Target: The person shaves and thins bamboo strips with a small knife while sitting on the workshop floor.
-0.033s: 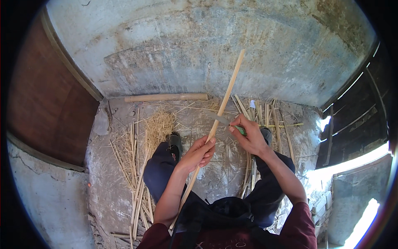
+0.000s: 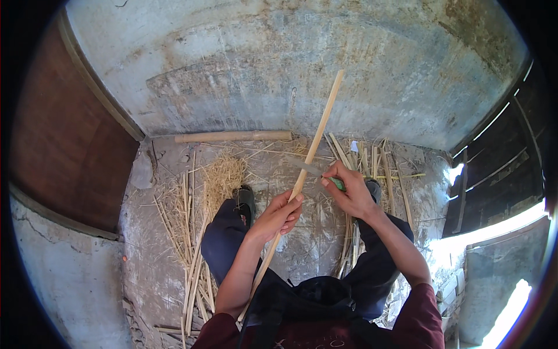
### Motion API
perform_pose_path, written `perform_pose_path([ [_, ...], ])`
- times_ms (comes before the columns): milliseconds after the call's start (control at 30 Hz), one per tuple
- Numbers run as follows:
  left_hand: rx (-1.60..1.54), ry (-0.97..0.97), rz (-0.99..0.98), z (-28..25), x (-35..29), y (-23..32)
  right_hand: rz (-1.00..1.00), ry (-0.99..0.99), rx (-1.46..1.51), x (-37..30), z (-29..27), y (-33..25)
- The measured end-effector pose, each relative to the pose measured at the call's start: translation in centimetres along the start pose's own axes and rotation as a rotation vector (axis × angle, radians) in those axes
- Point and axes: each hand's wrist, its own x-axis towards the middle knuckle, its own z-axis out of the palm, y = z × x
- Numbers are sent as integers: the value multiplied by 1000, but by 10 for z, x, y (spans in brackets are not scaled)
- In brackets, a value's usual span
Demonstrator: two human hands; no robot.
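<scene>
My left hand [image 2: 277, 216] is closed around a long pale bamboo strip [image 2: 324, 119], which slants from beside my lap up toward the wall. In my right hand [image 2: 350, 191] is a knife with a green handle [image 2: 336, 184], gripped by the fingers. The knife's grey blade [image 2: 307, 167] crosses the strip a short way above my left hand, and it appears to touch it. The strip's lower end passes beside my left forearm.
Pale shavings [image 2: 224, 176] lie heaped by my left foot, with split bamboo strips [image 2: 195, 267] below them. More strips [image 2: 388, 177] lie beyond my right foot. A bamboo pole [image 2: 232, 136] rests along the base of the concrete wall [image 2: 232, 87]. A brown panel [image 2: 70, 139] stands left.
</scene>
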Motion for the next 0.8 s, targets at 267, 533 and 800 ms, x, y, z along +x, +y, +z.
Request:
perform_pose_path([
  [267, 122, 60, 43, 4, -1, 0, -81, 16, -27, -19, 20, 11],
  [533, 161, 7, 79, 11, -2, -2, -68, -6, 46, -27, 29, 3],
  [800, 134, 70, 89, 9, 0, -12, -33, -33, 56, -24, 33, -2],
])
